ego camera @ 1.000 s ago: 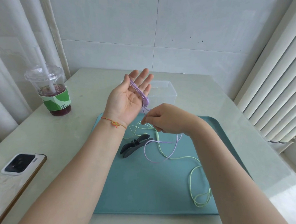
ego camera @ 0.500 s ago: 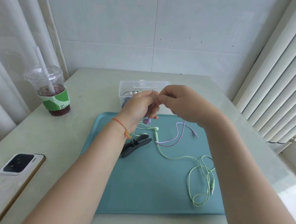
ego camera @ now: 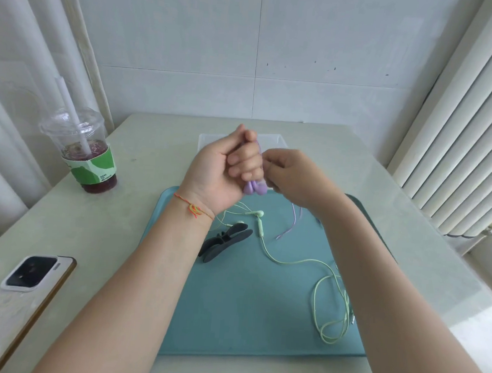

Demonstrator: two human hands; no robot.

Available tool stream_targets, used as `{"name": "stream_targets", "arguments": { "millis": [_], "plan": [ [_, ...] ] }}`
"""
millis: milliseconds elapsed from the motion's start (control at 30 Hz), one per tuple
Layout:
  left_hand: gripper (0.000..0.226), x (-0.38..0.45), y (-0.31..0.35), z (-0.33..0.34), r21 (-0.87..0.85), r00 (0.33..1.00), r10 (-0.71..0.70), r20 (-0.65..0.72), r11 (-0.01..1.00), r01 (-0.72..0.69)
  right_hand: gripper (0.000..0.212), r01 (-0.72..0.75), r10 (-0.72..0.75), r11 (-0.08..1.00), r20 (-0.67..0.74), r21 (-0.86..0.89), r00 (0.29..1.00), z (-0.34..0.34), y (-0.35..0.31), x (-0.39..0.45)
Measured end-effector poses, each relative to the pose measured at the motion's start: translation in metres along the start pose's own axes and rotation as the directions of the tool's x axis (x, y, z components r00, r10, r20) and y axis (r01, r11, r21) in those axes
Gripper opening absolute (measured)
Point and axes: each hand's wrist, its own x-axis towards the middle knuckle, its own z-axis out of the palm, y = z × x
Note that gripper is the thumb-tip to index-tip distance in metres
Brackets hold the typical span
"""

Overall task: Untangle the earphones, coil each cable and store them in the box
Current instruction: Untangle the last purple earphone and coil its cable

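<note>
Purple earphones [ego camera: 255,187] are now gripped in the curled left hand [ego camera: 225,167] at frame centre, no longer spread; their cable is pinched by the right hand [ego camera: 286,174]. Coiling looks nearly finished, with the green earphones [ego camera: 292,258] left loose on the tray [ego camera: 231,315], below the box [ego camera: 273,140].

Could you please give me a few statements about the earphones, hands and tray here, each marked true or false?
1. The left hand grips the purple earphones. True.
2. The green earphones are coiled inside the box. False: they lie loose on the teal tray.
3. The right hand rests flat on the tray. False: it is raised, pinching the purple cable.
4. A dark clip lies on the tray. True.
5. The phone lies on the tray. False: it lies on the table, left of the tray.
</note>
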Motion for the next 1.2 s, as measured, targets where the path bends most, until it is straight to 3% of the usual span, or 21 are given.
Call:
{"name": "stream_targets", "arguments": {
  "millis": [67,167,433,767,1033,1133,1200],
  "plan": [
    [0.033,0.001,0.003,-0.001,-0.091,0.992,0.080,-0.099,0.992,-0.090,0.029,-0.019,0.021,1.000,0.087,-0.017,0.996,0.003,-0.001,-0.003],
    [0.030,0.001,0.004,-0.006,-0.091,0.962,0.177,-0.208,0.976,-0.199,0.032,-0.008,0.013,0.999,0.135,-0.037,0.991,0.005,-0.005,-0.005],
    [0.030,0.001,0.007,-0.014,0.032,0.928,0.253,-0.273,0.967,-0.254,0.023,-0.033,0.055,0.994,0.220,-0.101,0.974,0.004,-0.010,-0.008],
    [0.036,0.001,0.007,-0.015,0.208,0.924,0.222,-0.310,0.965,-0.162,0.022,-0.030,0.060,0.980,0.148,-0.195,0.987,-0.004,-0.014,-0.009],
    [0.037,0.000,0.007,-0.015,0.250,0.915,0.189,-0.355,0.963,-0.102,0.016,-0.017,0.035,0.989,0.121,-0.147,0.992,-0.007,-0.017,-0.011],
    [0.036,-0.001,0.004,-0.010,0.384,0.915,0.193,-0.354,0.922,-0.046,0.015,0.000,0.014,0.992,0.113,-0.122,0.994,-0.006,-0.019,-0.012],
    [0.034,-0.002,0.001,-0.008,0.545,0.922,0.184,-0.341,0.838,0.034,0.015,0.011,0.001,0.993,0.104,-0.116,0.995,-0.007,-0.020,-0.013]
  ]
}}
